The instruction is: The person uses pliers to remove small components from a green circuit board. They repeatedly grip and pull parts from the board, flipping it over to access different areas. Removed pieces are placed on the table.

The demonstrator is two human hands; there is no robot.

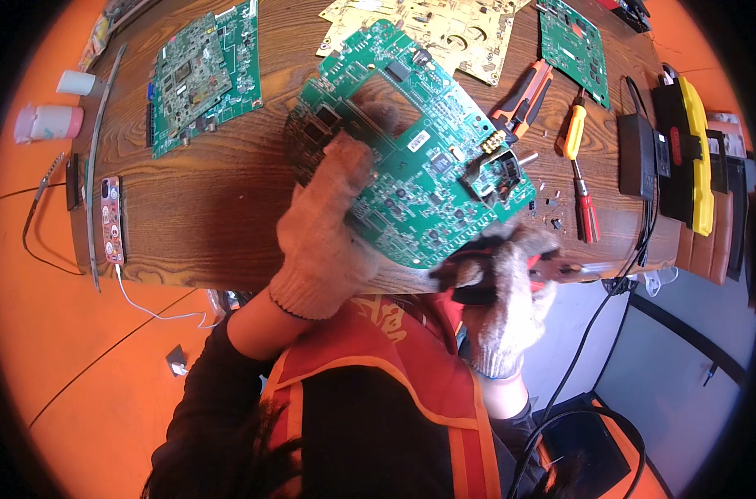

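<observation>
My left hand (324, 229), in a pale knitted glove, grips a large green circuit board (403, 179) by its left side. The board is held tilted above the table's near edge and has a large cut-out in its upper part. At its right edge sits a square metal frame (494, 175) with a dark inside. Below the board's lower right edge my right hand (511, 291), gloved too, is closed around a black-and-red tool (473, 291). Motion blurs this tool, so its kind cannot be made out. Whether it touches the board is unclear.
On the wooden table (203, 200) lie stacked green boards (199, 83), yellowish boards (432, 33), another green board (575, 50), orange-black pliers (523, 100), a yellow-handled screwdriver (575, 129), a red-handled screwdriver (587, 212), small dark scraps (551, 204), a phone (112, 220) and a black adapter (635, 154).
</observation>
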